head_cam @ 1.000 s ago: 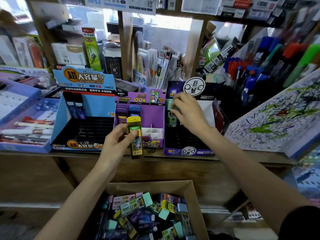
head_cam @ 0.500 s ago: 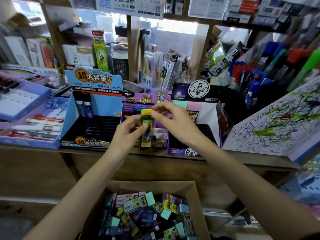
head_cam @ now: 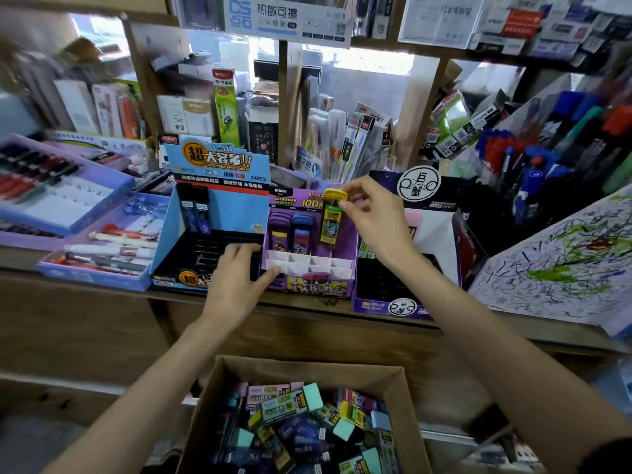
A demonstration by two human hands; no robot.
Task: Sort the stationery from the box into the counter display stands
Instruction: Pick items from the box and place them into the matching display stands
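Yellow case [head_cam: 331, 218] in pinch of right hand [head_cam: 374, 220] beside slotted cases [head_cam: 301, 234]; left hand [head_cam: 236, 278] flat, empty.

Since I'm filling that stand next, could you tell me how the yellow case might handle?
Probably light: the right hand pinches the yellow case by its cap alone. Likely stiff, since it hangs straight. Tall and narrow, it may tip outside a slot.

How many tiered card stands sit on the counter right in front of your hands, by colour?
Blue stand: 1
Purple stand: 1
Black-and-purple stand: 1
Total: 3
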